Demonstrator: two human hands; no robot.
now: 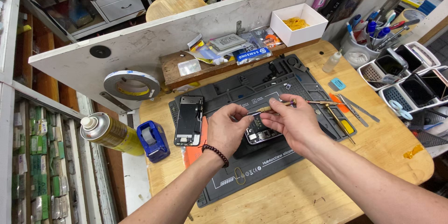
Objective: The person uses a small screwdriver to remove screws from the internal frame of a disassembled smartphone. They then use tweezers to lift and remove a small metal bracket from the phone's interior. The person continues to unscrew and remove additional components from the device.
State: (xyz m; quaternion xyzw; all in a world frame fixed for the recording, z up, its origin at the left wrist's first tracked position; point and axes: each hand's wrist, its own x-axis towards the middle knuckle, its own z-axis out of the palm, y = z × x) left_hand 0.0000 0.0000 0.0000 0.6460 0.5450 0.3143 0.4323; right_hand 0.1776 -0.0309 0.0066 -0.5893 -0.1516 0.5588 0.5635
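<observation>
1. Grey silicone work mat [261, 172] covers a wooden bench [326, 191], where a person bends over an opened phone [261, 133] lying near the mat's middle.
2. Right hand [291, 121] pinches a brass-handled screwdriver [275, 107] between thumb and fingers, closed around the shaft, its tip pointing left above the phone.
3. Left hand [228, 128], a beaded bracelet [215, 155] at the wrist, has its fingers curled together at the tool's tip; whether it grips a small part there cannot be told.
4. Work looks well under way: the phone's screen panel [188, 120] already lies apart on the mat's left edge, and the phone's insides are exposed, so reassembly would still be ahead.
5. Tweezers [359, 109] rest to the right; a spray can [109, 134] and blue tape dispenser [152, 140] stand left.
</observation>
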